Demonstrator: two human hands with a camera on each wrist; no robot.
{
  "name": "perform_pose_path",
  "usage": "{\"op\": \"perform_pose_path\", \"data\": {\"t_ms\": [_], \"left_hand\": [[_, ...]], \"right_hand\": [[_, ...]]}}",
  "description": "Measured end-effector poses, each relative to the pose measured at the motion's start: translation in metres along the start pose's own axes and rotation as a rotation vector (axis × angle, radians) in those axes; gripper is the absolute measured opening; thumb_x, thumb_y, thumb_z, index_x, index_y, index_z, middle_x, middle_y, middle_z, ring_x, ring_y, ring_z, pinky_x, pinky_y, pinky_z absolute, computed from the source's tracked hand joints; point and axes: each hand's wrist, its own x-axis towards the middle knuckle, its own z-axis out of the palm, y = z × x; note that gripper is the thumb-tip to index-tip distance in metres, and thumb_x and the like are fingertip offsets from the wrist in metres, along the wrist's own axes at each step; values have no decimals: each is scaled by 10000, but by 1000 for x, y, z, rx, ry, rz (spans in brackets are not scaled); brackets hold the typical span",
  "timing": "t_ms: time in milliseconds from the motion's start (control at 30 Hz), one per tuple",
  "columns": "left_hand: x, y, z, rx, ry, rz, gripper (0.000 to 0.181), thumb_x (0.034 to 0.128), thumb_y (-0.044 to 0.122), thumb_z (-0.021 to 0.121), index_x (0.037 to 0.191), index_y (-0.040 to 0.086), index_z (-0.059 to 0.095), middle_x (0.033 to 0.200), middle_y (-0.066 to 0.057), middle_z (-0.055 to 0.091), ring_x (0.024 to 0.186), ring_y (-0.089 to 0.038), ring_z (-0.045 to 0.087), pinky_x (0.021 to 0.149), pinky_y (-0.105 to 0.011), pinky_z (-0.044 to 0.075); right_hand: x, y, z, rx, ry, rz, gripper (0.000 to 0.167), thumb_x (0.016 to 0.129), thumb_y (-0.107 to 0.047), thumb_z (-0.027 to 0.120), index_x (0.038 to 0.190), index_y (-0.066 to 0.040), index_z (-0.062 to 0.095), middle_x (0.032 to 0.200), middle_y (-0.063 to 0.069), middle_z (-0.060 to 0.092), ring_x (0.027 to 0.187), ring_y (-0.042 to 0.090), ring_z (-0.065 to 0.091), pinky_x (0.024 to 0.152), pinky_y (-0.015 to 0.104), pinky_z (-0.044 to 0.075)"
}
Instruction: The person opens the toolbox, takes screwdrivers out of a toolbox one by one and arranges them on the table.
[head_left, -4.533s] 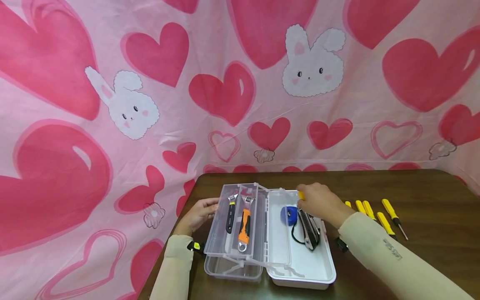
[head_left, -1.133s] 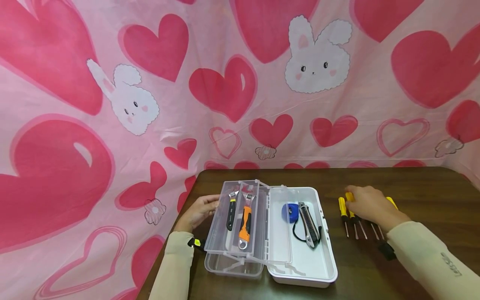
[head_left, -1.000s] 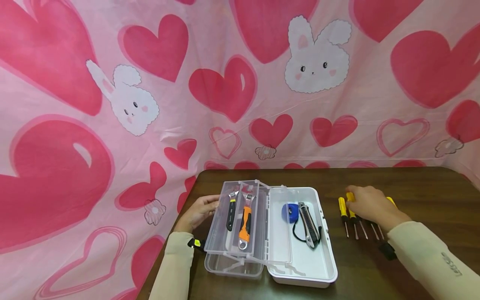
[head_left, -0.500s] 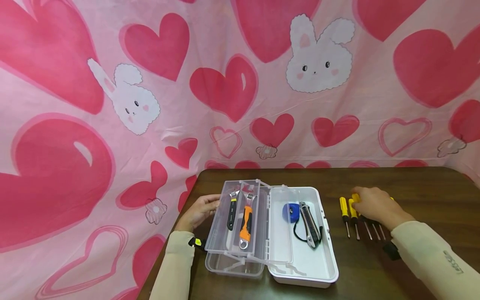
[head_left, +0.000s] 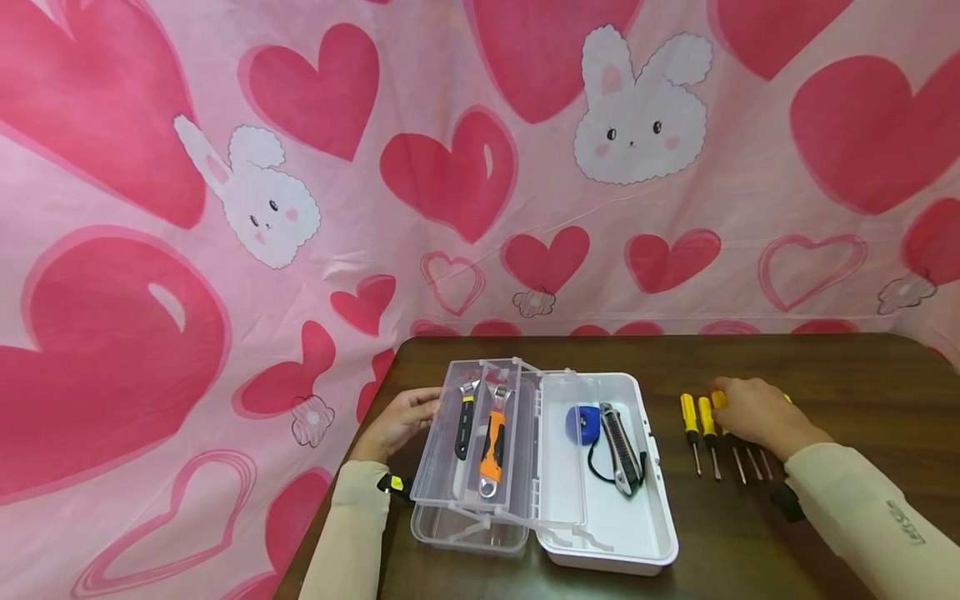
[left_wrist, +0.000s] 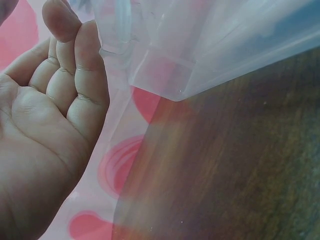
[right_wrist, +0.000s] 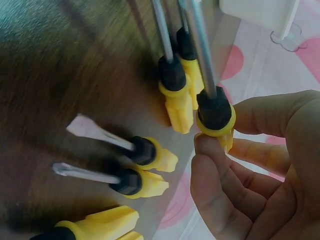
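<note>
My right hand (head_left: 768,412) pinches a yellow-handled screwdriver (right_wrist: 215,112) between thumb and fingers, on the table at the right. Two more yellow screwdrivers, one a yellow-and-black screwdriver (head_left: 688,414), lie side by side left of that hand, shafts towards me. Other screwdrivers are partly hidden under the hand. My left hand (head_left: 401,421) rests its loosely bent fingers against the left edge of the clear, opened toolbox lid (head_left: 429,467). Through the plastic show a black adjustable wrench (head_left: 464,429) and an orange adjustable wrench (head_left: 492,450).
The white toolbox base (head_left: 630,533) holds a blue tape measure (head_left: 583,425) with a black cord and a grey-black utility knife (head_left: 622,450). All stand on a brown wooden table (head_left: 750,550). A pink heart-patterned cloth (head_left: 442,67) hangs behind.
The right hand has gone from the box's far edge to the screwdrivers, then slightly right. The scattered screwdrivers now lie in a row. The left hand stays at the lid.
</note>
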Motion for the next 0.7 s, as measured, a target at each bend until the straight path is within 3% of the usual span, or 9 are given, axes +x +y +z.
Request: {"op": "perform_pose_path", "data": {"t_ms": [700], "left_hand": [[0,0,0,18,9,-2,444,994,68,518,1335,-198,418,1075,-29,691,900,-170,665,815,-331,536]], "right_hand": [[9,17,19,-15,8,-8,535,791,-161,684,1224,125,556,1080,357,582,847,426,572,827,688,410]]}}
